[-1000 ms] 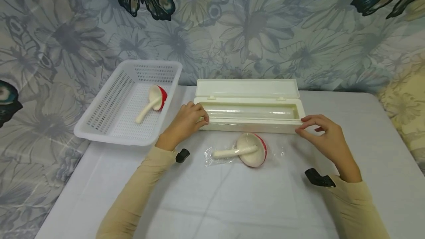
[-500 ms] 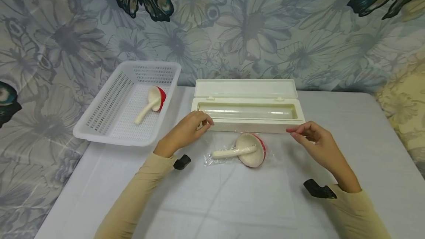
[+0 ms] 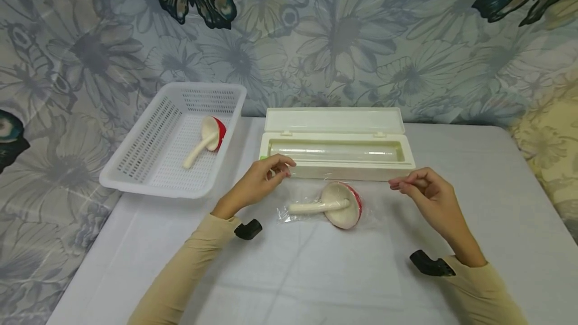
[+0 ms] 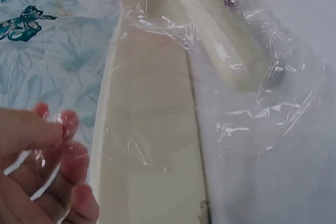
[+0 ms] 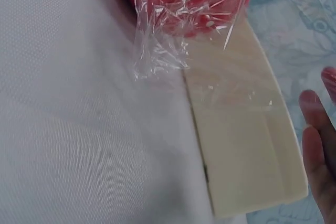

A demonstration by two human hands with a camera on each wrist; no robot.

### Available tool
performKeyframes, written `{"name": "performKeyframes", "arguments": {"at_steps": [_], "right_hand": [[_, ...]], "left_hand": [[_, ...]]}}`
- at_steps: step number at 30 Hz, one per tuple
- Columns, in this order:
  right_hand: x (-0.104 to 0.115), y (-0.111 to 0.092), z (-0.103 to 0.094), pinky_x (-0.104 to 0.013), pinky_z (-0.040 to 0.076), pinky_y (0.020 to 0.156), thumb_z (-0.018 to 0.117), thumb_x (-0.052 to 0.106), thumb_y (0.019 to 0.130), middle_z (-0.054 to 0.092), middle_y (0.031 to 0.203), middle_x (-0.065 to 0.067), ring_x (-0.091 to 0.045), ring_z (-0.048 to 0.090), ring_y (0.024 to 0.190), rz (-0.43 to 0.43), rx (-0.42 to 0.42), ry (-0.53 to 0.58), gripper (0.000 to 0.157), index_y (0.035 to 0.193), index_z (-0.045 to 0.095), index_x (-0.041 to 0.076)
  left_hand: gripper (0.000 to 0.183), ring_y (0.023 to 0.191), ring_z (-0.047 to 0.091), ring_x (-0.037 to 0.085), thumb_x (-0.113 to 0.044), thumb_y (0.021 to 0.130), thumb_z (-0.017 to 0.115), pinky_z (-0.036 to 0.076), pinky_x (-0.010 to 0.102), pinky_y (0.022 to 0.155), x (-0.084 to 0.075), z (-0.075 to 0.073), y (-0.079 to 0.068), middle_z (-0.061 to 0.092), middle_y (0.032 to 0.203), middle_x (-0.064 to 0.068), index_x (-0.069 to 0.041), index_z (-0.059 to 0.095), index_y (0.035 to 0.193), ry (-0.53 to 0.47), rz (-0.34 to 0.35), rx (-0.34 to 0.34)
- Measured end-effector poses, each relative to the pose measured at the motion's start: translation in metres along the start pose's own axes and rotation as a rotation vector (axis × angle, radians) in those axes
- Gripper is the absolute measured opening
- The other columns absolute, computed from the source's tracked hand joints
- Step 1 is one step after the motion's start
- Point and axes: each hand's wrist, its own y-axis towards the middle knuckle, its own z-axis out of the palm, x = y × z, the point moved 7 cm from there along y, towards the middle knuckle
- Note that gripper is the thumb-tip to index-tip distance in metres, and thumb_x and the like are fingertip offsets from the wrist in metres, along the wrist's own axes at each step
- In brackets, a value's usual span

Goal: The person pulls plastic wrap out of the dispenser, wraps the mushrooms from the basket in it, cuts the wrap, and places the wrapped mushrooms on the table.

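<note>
A white cling film dispenser [image 3: 347, 170] stands with its lid raised and a clear roll inside. My left hand [image 3: 259, 179] pinches clear cling film [image 4: 142, 145] between thumb and fingers in front of its left end. At the right end my right hand [image 3: 431, 197] pinches the film's other side with thumb and forefinger together. The film spans the dispenser's front between the hands, hard to see in the head view. A mushroom figure [image 3: 340, 209] with a cream stem and red, white-dotted cap lies on its side before the dispenser, in crinkled clear film.
A white perforated basket [image 3: 158, 189] stands at the left, with a second red-capped mushroom figure [image 3: 198, 152] lying in it. White cloth [image 3: 293, 275] covers the table. Behind it hangs a flower and butterfly patterned cloth [image 3: 347, 39].
Both hands have come down from the dispenser's top edge toward me, drawing the film forward. The left hand has also shifted slightly right. A small green part now shows at the dispenser's left end.
</note>
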Motion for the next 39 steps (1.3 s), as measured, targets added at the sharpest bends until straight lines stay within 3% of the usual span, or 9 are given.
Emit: {"name": "performKeyframes", "arguments": {"at_steps": [4,7,9,16,24,27,33,39], "right_hand": [[-0.001,0.001,-0.003,-0.017,0.057,0.073,0.051,-0.014,0.095,0.074,0.101,0.008,-0.004,0.073,0.086,0.019,-0.055,-0.166,0.011,0.104,0.056,-0.016],[-0.001,0.001,-0.005,-0.015,0.056,0.072,0.052,-0.008,0.097,0.072,0.101,0.016,0.0,0.072,0.084,0.047,-0.076,-0.314,0.018,0.113,0.061,-0.013],[-0.001,0.0,-0.006,-0.015,0.056,0.071,0.052,-0.005,0.099,0.071,0.102,0.019,0.001,0.072,0.084,0.064,-0.082,-0.355,0.021,0.116,0.062,-0.011],[0.0,-0.006,-0.003,-0.016,0.056,0.071,0.051,-0.006,0.099,0.071,0.1,0.016,0.001,0.071,0.085,0.088,-0.055,-0.348,0.016,0.106,0.065,-0.01],[0.002,-0.02,0.008,-0.013,0.054,0.077,0.055,-0.014,0.093,0.069,0.104,0.011,0.001,0.07,0.091,0.083,0.048,-0.335,0.012,0.094,0.062,-0.004],[0.003,-0.025,0.014,-0.012,0.053,0.079,0.06,-0.016,0.088,0.07,0.103,0.005,0.001,0.069,0.092,0.065,0.084,-0.337,0.017,0.091,0.062,0.0],[0.005,-0.032,0.032,-0.012,0.051,0.08,0.068,-0.017,0.081,0.071,0.1,-0.003,0.0,0.066,0.093,-0.002,0.182,-0.371,0.031,0.091,0.063,0.012],[0.001,-0.034,0.041,-0.014,0.052,0.079,0.072,-0.011,0.082,0.072,0.096,-0.009,-0.004,0.065,0.091,-0.002,0.218,-0.393,0.028,0.089,0.064,0.015]], "left_hand": [[0.03,0.085,0.063,0.022,0.002,0.097,0.053,0.045,0.024,0.069,0.0,-0.001,-0.001,0.07,0.096,0.015,-0.003,0.063,0.125,0.093,-0.014,-0.034],[0.028,0.084,0.061,0.019,0.002,0.096,0.055,0.047,0.027,0.073,-0.001,-0.003,-0.002,0.071,0.097,0.013,-0.002,0.066,0.122,0.173,-0.023,-0.059],[0.025,0.085,0.061,0.019,0.001,0.096,0.055,0.048,0.029,0.077,0.0,-0.003,-0.002,0.072,0.1,0.011,-0.003,0.069,0.117,0.19,-0.042,-0.066],[0.016,0.086,0.058,0.016,-0.002,0.093,0.052,0.046,0.026,0.073,0.007,0.0,-0.007,0.07,0.097,0.006,-0.004,0.068,0.095,0.063,-0.12,-0.044],[0.009,0.101,0.059,0.016,-0.003,0.09,0.057,0.044,0.03,0.078,0.002,0.012,-0.015,0.069,0.106,0.011,-0.004,0.066,0.088,-0.03,-0.019,0.05],[0.012,0.096,0.059,0.013,-0.006,0.093,0.056,0.045,0.029,0.081,0.004,0.02,-0.018,0.07,0.101,0.009,-0.004,0.066,0.099,-0.067,-0.034,0.106],[0.04,0.083,0.058,0.009,-0.009,0.095,0.061,0.047,0.024,0.078,0.004,0.04,-0.018,0.068,0.088,0.003,-0.004,0.056,0.134,-0.095,-0.012,0.23],[0.049,0.077,0.054,0.003,-0.012,0.092,0.07,0.048,0.02,0.074,-0.001,0.059,-0.017,0.064,0.081,-0.001,-0.006,0.055,0.138,-0.065,0.03,0.322]]}}
